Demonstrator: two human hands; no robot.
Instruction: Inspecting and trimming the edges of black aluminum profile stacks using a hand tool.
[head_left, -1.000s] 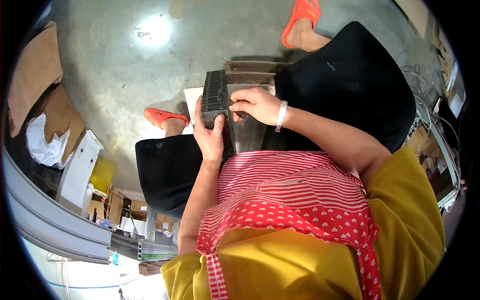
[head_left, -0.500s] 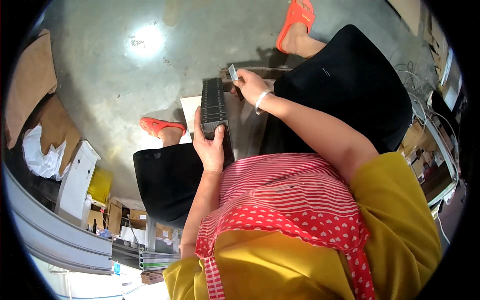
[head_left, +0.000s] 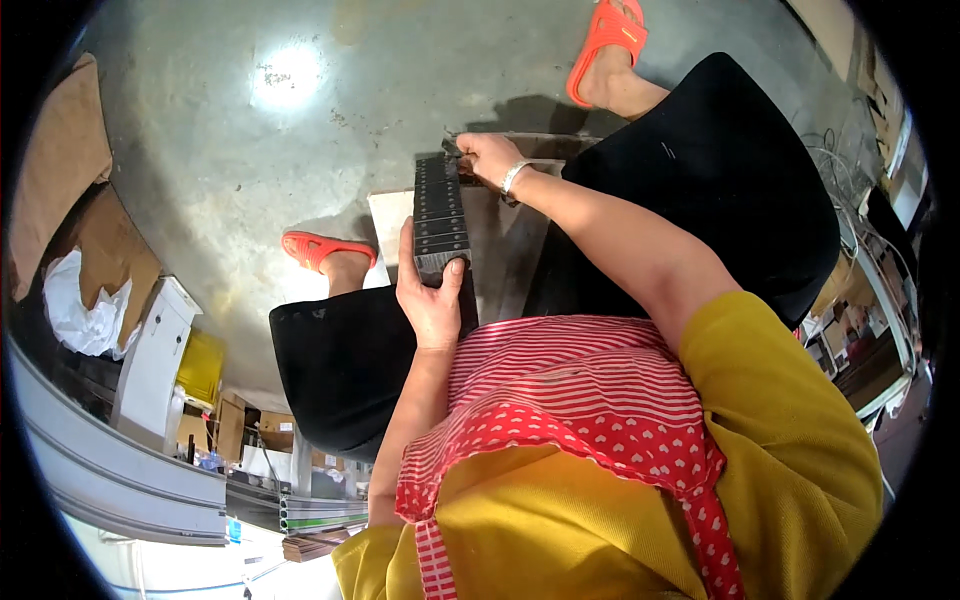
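Note:
A long row of dark flat pieces [head_left: 440, 200], with small round dots along its top, stretches away from me between my knees. My left hand [head_left: 432, 305] is wrapped round its near end, thumb on the right side and fingers along the left. At the far end, my right hand [head_left: 490, 160] is closed in a pinch, its fingertips against the right corner of the row. A small dark flat piece [head_left: 450, 146] juts from those fingertips; its kind is hard to make out. Below the row lies a pale board [head_left: 390, 215], partly covered by it.
My knees in black cloth [head_left: 690, 190] flank the work. Orange slippers [head_left: 330, 250] are on the concrete floor [head_left: 230, 160]. A white cabinet [head_left: 155, 360], a yellow bin [head_left: 202, 366] and cardboard [head_left: 60, 170] stand at left. Cables [head_left: 845, 200] and a shelf [head_left: 885, 385] are at right.
My right hand has moved slightly up and left, onto the far end of the row. The flat piece in it, pale and upright before, now looks dark and tilted. My left hand keeps its hold.

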